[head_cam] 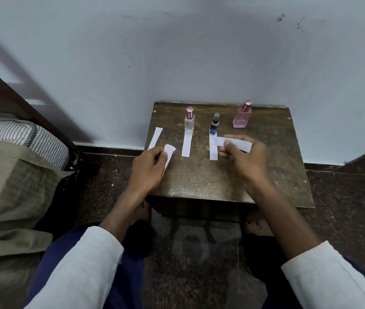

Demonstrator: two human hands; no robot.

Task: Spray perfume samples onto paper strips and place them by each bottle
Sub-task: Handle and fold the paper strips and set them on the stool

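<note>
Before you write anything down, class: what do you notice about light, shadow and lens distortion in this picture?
Head view: dim, even light; a broad diagonal shadow crosses the wall at left; the wide lens bows the table edges and stretches the sleeves at the bottom; the bottles stay sharp, with no strong glare on the pink bottle.

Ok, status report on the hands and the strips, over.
Left hand pinches small white paper piece. Right hand holds white paper strip near pink glass bottle. Nothing blocking.
</note>
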